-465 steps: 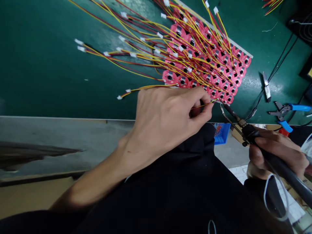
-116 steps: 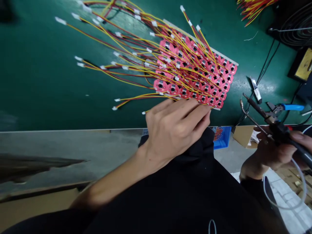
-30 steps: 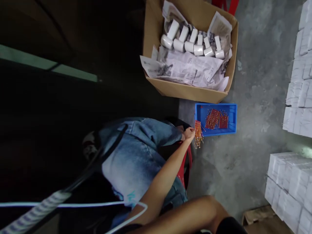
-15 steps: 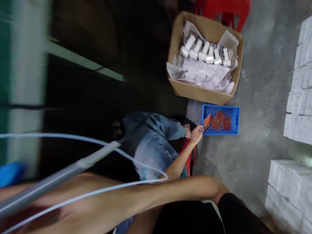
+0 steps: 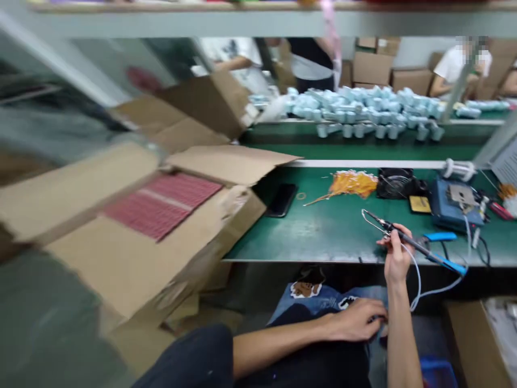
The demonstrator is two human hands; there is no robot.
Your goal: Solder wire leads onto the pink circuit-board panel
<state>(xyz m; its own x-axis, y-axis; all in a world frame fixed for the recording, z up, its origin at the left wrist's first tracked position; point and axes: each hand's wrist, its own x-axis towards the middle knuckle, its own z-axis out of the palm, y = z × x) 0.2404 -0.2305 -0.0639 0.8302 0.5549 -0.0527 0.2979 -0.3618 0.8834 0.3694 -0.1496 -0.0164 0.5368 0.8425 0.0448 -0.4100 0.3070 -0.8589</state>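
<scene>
My right hand (image 5: 398,253) is raised over the front edge of the bench, fingers closed around a soldering iron (image 5: 412,241). Its tip points up and left, and a thin bent metal tube or wire (image 5: 368,220) curves beside it. A pale cable (image 5: 418,285) loops down from the iron. Lower, by my lap, my left hand (image 5: 359,319) has its fingers curled, close to my right forearm. What lies in those fingers is mostly hidden and blurred. A blue soldering station (image 5: 442,207) stands at the right of the green bench (image 5: 307,231).
Orange wires (image 5: 353,184) lie by a black fan (image 5: 395,183); a phone (image 5: 281,200) is further left. An open carton (image 5: 177,269) bears red strips (image 5: 163,205). Solder spool (image 5: 459,170) sits behind. Pale blue parts (image 5: 363,108) fill the far shelf; co-workers are beyond. A blue tray (image 5: 438,372) is below right.
My view has swung from the floor, with its carton and blue tray of red parts, up to the bench. The hand that was at the tray is now by my lap.
</scene>
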